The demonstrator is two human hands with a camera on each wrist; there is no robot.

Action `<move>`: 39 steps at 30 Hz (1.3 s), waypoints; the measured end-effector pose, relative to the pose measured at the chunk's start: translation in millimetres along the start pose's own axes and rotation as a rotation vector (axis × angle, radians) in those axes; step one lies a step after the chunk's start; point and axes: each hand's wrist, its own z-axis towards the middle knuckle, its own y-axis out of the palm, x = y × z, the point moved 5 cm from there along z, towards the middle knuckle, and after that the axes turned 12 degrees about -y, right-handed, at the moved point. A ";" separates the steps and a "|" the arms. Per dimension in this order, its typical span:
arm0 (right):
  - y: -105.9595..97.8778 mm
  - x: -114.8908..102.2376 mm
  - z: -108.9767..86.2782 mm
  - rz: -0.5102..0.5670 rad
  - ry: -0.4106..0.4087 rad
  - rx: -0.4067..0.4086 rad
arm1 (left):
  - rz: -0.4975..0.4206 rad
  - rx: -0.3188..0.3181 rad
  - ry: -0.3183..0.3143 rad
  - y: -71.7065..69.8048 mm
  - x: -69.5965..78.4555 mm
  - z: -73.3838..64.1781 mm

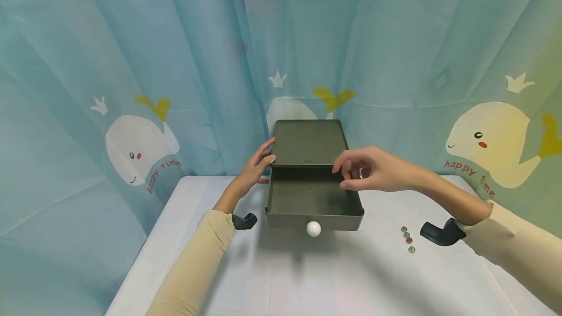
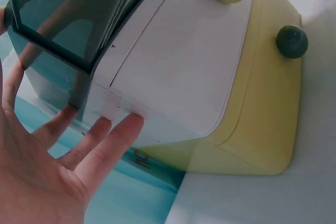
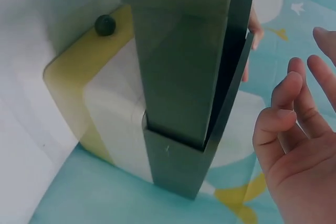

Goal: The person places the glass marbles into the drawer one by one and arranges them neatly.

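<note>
A three-tier drawer box stands on the table. Its dark green top drawer (image 1: 311,194) is pulled out, with a white knob (image 1: 313,229) on the front and a bare inside. Below it are a white drawer (image 2: 173,56) with a yellow knob and a yellow drawer (image 2: 262,98) with a dark green knob. My left hand (image 1: 252,172) steadies the box's left side, fingers spread along the green and white tiers. Over the right edge of the pulled-out drawer hovers my right hand (image 1: 369,167); its fingers are loosely bent and nothing shows between them.
Several small round discs (image 1: 406,239), some reddish and some greenish, lie in a row on the white table (image 1: 210,257) to the right of the box. A blue-green curtain (image 1: 210,62) with whale prints hangs close behind the box.
</note>
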 end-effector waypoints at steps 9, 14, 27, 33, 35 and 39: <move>-7.8 -2.7 -33.0 -0.035 -0.001 0.125 | 0.008 0.004 -0.012 0.4 -1.1 -1.0; -8.8 0.3 -51.3 -0.049 0.010 0.172 | 0.006 0.004 -0.011 0.2 0.0 -2.1; -3.9 10.6 -98.7 -0.065 0.076 0.267 | 0.011 0.009 -0.004 -0.8 -0.8 0.4; 3.5 20.4 -121.6 -0.100 0.126 0.299 | 0.005 0.006 -0.007 -1.0 0.1 0.4; 6.7 23.6 -128.5 -0.108 0.129 0.314 | 0.004 0.007 -0.009 -1.1 0.2 0.2; 14.2 30.5 -143.1 -0.092 0.134 0.338 | 0.005 0.009 -0.009 -1.2 0.4 -0.3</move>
